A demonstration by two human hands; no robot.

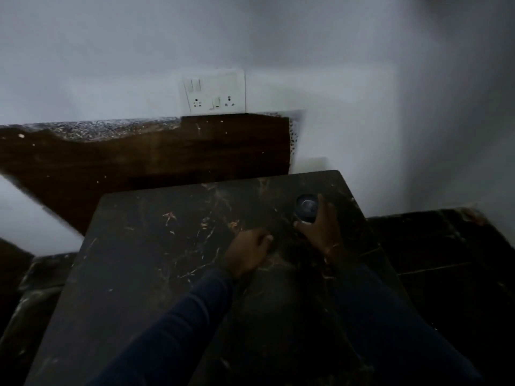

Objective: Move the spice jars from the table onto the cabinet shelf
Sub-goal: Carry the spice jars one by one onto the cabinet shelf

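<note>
Spice jar, small, round, dark-lidded (306, 206), stands near dark marble table's (139, 274) far right corner. Right hand (320, 227) wraps it, likely to lift. Left hand (248, 252) curled, holds nothing, rests mid-table.

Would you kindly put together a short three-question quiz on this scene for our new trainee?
1. Which hand grips the spice jar? A) the left B) the right C) neither
2. True or false: the left hand holds a second jar.
3. Fill in: the white plate on the wall behind the table carries switches and ____.

Key
1. B: the right hand curls round the jar, which is the only one in view.
2. False: it is curled above the table and holds nothing.
3. Sockets.
</note>
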